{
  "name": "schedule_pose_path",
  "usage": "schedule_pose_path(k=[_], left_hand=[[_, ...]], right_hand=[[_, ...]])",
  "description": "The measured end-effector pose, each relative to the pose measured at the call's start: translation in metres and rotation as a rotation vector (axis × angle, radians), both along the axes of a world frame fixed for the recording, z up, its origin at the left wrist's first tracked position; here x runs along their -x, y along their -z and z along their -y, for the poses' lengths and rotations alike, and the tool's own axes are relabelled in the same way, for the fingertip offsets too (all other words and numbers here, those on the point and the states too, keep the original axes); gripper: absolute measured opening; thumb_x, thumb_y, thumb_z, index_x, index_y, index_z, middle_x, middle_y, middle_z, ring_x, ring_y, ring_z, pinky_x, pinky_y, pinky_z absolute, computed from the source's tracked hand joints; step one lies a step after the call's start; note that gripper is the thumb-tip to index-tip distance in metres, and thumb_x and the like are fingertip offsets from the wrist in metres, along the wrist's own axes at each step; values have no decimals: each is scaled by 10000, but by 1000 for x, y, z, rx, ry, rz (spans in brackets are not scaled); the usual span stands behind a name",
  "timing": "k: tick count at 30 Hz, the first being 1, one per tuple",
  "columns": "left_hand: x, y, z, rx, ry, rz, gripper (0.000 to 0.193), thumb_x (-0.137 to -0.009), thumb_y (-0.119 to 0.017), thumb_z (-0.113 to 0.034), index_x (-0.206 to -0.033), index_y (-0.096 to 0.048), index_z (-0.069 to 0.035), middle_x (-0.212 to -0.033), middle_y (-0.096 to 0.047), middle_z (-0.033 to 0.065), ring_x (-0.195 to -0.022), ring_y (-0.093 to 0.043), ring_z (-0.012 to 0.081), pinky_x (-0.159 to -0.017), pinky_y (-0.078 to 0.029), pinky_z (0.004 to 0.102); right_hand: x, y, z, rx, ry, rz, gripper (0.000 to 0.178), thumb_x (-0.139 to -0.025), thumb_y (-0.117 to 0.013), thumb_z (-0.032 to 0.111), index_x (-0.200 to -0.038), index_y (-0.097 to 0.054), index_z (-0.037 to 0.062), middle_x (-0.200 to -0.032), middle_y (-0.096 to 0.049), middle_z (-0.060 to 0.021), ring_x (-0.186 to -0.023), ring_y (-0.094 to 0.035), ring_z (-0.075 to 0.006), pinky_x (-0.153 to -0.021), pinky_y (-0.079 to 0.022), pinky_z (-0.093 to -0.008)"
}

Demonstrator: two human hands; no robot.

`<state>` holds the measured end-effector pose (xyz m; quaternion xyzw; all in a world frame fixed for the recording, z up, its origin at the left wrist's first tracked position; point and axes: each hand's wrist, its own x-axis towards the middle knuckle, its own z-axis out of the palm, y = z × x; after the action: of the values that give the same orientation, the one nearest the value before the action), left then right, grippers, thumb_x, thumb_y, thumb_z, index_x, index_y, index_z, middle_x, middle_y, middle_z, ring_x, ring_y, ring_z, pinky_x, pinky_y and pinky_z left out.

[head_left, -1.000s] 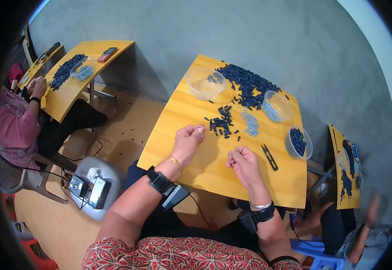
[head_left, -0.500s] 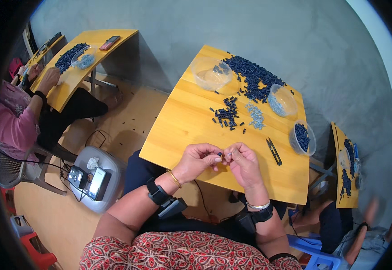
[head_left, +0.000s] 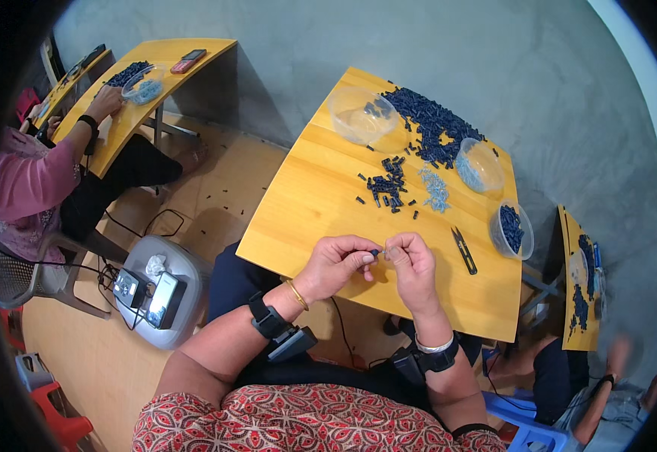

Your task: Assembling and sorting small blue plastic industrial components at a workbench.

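Note:
Above the near part of the yellow table (head_left: 283, 218), my left hand (head_left: 332, 267) pinches a small dark blue plastic piece (head_left: 376, 253) between thumb and forefinger. My right hand (head_left: 413, 273) is closed in a pinch at the piece's right end, on a tiny light-coloured bit too small to name. Beyond my hands lie a loose group of dark blue pieces (head_left: 389, 184) and a little heap of pale blue-grey bits (head_left: 435, 190). To their right are black thread snips (head_left: 464, 251).
A large heap of dark pieces (head_left: 438, 120) covers the table's far edge. Clear plastic bowls stand around: one at far left (head_left: 347, 126), one with pale bits (head_left: 493, 175), one with dark pieces (head_left: 523, 239). Co-workers sit left and right; a grey bin (head_left: 185, 275) holds devices and cables.
My hands have drawn slightly apart, and the dark piece shows more plainly between them. The view has shifted a little. The left co-worker's hand has moved closer to their bowl.

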<state>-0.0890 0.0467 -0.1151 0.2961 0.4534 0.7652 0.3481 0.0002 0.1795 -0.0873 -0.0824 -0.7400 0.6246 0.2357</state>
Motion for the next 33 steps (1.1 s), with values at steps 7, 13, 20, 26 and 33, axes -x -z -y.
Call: schedule_pose_path(k=[7, 13, 20, 26, 33], left_hand=[[5, 2, 2, -56, 84, 75, 267, -904, -460, -84, -1143, -522, 16, -835, -578, 58, -701, -558, 107, -670, -509, 255], [8, 0, 1, -41, 127, 139, 264, -907, -457, -93, -1149, -498, 6, -838, -573, 55, -724, -559, 103, -691, -520, 272], [6, -1, -2, -143, 56, 289, 148, -893, -486, -88, -1014, -530, -17, -865, -579, 60, -760, -569, 128, -739, -526, 318], [11, 2, -1, -291, -9, 490, 116, -876, -521, -90, -967, -552, -26, -818, -589, 45, -749, -565, 122, -631, -513, 270], [10, -2, 3, -206, 25, 469, 101, -857, -541, -65, -944, -563, -19, -804, -599, 58, -697, -578, 119, -600, -514, 266]], right_hand=[[2, -3, 3, 4, 4, 6, 16, -845, -510, 23, -846, -507, 7, -748, -530, -10, -690, -475, -66, -633, -409, -206], [5, -12, 12, 34, -40, -4, 25, -851, -501, 27, -834, -500, 9, -702, -547, -24, -651, -524, -84, -605, -437, -222], [5, -4, 4, -134, 58, -6, 32, -847, -508, 27, -821, -503, 9, -696, -542, -26, -636, -510, -79, -583, -428, -218], [4, -6, 12, -36, 54, -7, 32, -846, -518, 35, -829, -506, 12, -712, -528, -11, -646, -479, -69, -589, -407, -206], [9, 3, 11, 50, 38, -42, 46, -864, -501, 50, -845, -494, 10, -726, -526, -19, -661, -487, -75, -607, -415, -210]])
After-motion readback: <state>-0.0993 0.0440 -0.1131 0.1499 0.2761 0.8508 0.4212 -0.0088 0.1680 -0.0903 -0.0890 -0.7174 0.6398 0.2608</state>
